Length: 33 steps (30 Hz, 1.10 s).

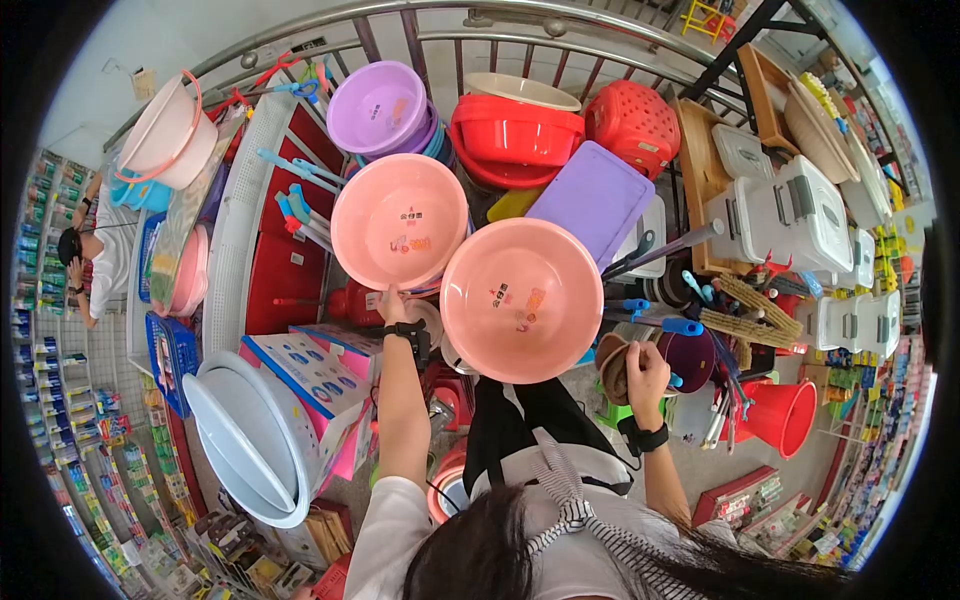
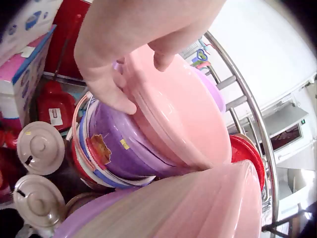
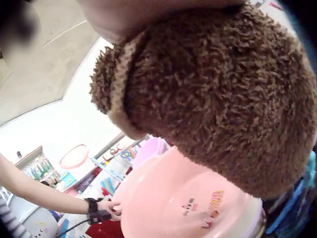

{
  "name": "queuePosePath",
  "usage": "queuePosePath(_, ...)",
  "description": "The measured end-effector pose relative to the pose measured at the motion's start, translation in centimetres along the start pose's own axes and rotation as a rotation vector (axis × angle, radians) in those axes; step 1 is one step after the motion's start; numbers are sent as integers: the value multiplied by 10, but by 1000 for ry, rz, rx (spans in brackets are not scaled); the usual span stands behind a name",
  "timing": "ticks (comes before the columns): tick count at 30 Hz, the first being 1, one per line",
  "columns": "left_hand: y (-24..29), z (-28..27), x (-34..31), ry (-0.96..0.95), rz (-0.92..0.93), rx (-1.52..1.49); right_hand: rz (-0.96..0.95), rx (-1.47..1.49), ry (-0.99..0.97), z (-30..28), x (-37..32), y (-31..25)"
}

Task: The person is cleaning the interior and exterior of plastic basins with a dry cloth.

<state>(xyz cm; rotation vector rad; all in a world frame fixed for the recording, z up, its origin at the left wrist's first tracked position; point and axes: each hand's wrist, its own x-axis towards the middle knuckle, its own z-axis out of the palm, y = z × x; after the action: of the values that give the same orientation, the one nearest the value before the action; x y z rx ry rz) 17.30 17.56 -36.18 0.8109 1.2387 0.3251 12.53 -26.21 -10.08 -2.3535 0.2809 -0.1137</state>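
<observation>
My left hand [image 1: 392,306] pinches the near rim of a pink basin [image 1: 400,215]; in the left wrist view the fingers and thumb [image 2: 124,99] lie on either side of that basin's rim [image 2: 173,104]. A second pink basin [image 1: 521,300] stands to its right, overlapping it. Purple buckets [image 2: 114,134] are under the first basin. My right hand [image 1: 650,374] grips a brown fuzzy item [image 1: 615,368], right of the second basin. This fluffy brown item [image 3: 223,89] fills much of the right wrist view, below the hand [image 3: 153,15], whose fingertips are hidden.
Behind the basins are a purple basin [image 1: 378,108], red basins [image 1: 518,135], a purple lid [image 1: 592,202] and a metal railing [image 1: 590,35]. Boxes [image 1: 305,370] and pale blue tubs [image 1: 245,435] stand left. Brushes, clear bins [image 1: 790,215] and a red bucket [image 1: 782,415] are right.
</observation>
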Motion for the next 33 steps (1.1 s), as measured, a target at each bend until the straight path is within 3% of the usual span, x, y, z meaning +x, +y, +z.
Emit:
queuePosePath(3,-14,0,29,7,28,39,-116,57,-75,12,16,-52)
queuePosePath(4,-1,4,9,18,25,63,-190,9,-115,16,26,-76)
queuePosePath(7,9,-3,16,38,68,254,-333,-43,-266,19,55,-172)
queuePosePath(9,-26,-33,105,135,277,489,-489,28,-254,47,84,-200)
queuePosePath(13,30,-16,61,255,397,562,-520,5,-369,121,154,-239)
queuePosePath(16,41,-12,77,292,473,624,-566,-139,-317,220,201,-225)
queuePosePath(19,60,12,47,430,380,555,-543,-413,-301,319,223,-182)
queuePosePath(21,39,14,55,464,494,544,-496,-486,-333,362,222,-151)
queuePosePath(22,33,18,44,521,573,663,-440,-531,-432,367,216,-148)
queuePosePath(24,31,33,41,621,410,603,-408,-612,-473,390,206,-134)
queuePosePath(25,37,38,35,617,412,607,-446,-576,-428,405,205,-123)
queuePosePath(27,42,44,30,645,313,638,-296,-526,-393,420,205,-109)
queuePosePath(30,35,43,43,727,376,683,-353,-463,-450,415,209,-95)
queuePosePath(31,30,42,44,748,394,673,-222,-394,-477,412,212,-95)
queuePosePath(33,25,44,46,790,408,716,-259,-371,-451,405,211,-95)
